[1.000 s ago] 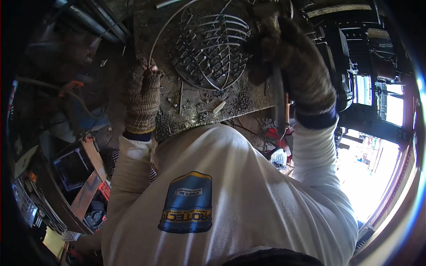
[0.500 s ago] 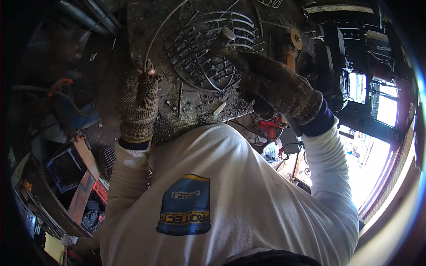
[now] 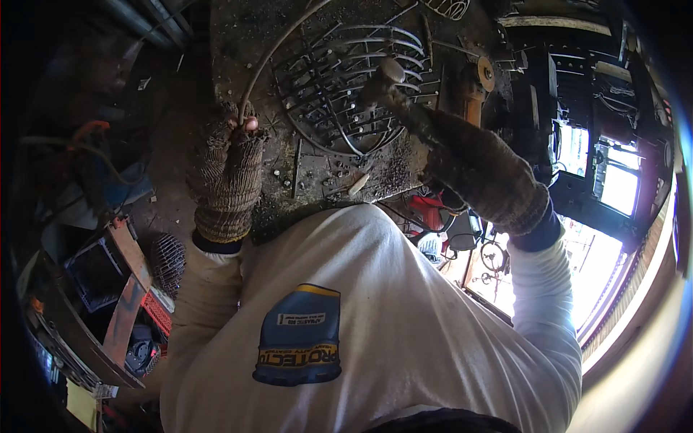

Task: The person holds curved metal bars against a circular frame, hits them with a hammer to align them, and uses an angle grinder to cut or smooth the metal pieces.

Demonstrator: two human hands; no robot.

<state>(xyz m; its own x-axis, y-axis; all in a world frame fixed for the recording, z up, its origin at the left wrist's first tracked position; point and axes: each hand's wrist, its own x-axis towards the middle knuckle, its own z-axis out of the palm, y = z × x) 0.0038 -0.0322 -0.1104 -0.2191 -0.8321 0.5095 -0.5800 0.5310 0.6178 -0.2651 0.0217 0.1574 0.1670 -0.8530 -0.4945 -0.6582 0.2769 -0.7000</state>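
Note:
My left hand [image 3: 229, 169], in a worn knitted glove with a bare fingertip poking out, is closed around the end of a curved metal rod [image 3: 268, 61]. The rod arcs up and away over a dark, dirty workbench [image 3: 281, 184]. My right hand [image 3: 484, 162], also gloved, grips a hammer [image 3: 390, 72] by its handle. The hammer's head is raised over a round grille of bent metal bars [image 3: 339, 108], which lies on the bench. Part of the hammer handle is hidden by the glove.
An orange angle grinder [image 3: 474, 101] with a disc lies right of the grille. Small metal bits and a pale piece [image 3: 359, 184] litter the bench's near edge. Below the right forearm is a red tool [image 3: 426, 211]. Crates and metal scraps [image 3: 130, 289] crowd the lower left.
My right hand has moved slightly right and toward me, and the hammer's head has shifted right and nearer. My left hand keeps its hold on the rod, almost unmoved.

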